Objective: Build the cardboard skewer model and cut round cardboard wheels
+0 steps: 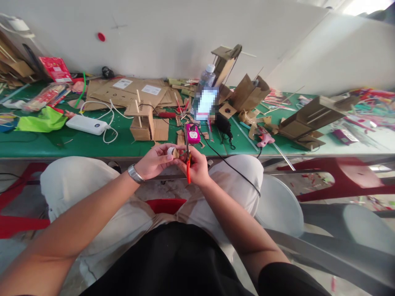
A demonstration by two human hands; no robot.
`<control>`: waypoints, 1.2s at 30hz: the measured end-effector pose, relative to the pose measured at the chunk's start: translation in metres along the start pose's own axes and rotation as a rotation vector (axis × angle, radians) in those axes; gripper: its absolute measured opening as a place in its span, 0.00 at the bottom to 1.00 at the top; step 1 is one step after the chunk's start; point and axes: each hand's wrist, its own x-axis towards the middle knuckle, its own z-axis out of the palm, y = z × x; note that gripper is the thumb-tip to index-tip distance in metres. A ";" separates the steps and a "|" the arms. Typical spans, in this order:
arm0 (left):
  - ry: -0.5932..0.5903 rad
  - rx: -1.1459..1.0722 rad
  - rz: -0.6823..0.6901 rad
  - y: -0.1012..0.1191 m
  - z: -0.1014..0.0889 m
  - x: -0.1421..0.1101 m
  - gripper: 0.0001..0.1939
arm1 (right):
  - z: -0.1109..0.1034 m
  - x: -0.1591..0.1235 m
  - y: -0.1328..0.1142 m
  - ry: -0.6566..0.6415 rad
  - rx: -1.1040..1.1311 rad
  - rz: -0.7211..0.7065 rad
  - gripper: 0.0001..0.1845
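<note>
My left hand (153, 161), with a metal bracelet at its wrist, pinches a small round cardboard piece (174, 153) with a white edge. In my right hand (200, 167) are orange-handled scissors (189, 167), their dark blades pointing up and away from me. Both hands meet above my lap, just in front of the table edge, and the fingertips nearly touch around the cardboard piece. Just beyond them on the table lies a pink power socket (193, 134). A small cardboard box with upright sticks (142, 126) stands to its left.
On the green table (120, 150) are flat cardboard sheets (106, 92), a white power bank (86, 124), a phone (206, 103) against a bottle (210, 74), and cardboard models (308, 119). A pink glue gun (265, 137) lies right. A black cable (228, 165) crosses my knee.
</note>
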 end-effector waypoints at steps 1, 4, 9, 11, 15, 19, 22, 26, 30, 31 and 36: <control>0.005 -0.001 -0.003 0.000 0.000 0.000 0.26 | 0.000 0.000 0.000 -0.003 0.007 -0.003 0.27; 0.012 -0.011 -0.004 0.001 0.000 0.000 0.25 | 0.000 -0.001 0.001 -0.009 0.028 -0.025 0.26; -0.019 -0.031 0.005 0.002 0.001 -0.002 0.24 | 0.001 -0.005 0.001 -0.033 0.076 -0.027 0.24; -0.010 -0.037 0.002 0.002 0.002 -0.002 0.24 | 0.002 -0.005 0.000 -0.030 0.073 -0.014 0.22; 0.006 -0.035 -0.003 0.002 0.001 -0.001 0.24 | 0.004 -0.004 -0.004 -0.006 0.067 0.036 0.21; -0.010 -0.013 0.008 0.002 0.000 0.001 0.23 | 0.005 -0.003 -0.005 -0.003 0.113 0.027 0.18; -0.030 0.017 0.014 0.002 -0.001 0.001 0.24 | 0.005 -0.005 -0.003 -0.007 0.148 0.002 0.17; -0.035 0.048 0.029 0.002 0.000 0.001 0.24 | 0.005 -0.007 -0.001 0.031 0.116 0.039 0.18; -0.029 0.073 0.046 0.002 0.000 0.000 0.24 | 0.006 -0.005 -0.003 0.013 0.121 0.088 0.19; -0.028 0.079 0.050 0.003 0.000 0.000 0.24 | 0.006 -0.005 -0.003 0.010 0.130 0.086 0.19; -0.023 0.127 0.074 0.003 -0.004 0.000 0.24 | 0.005 -0.002 -0.005 0.018 0.136 0.073 0.18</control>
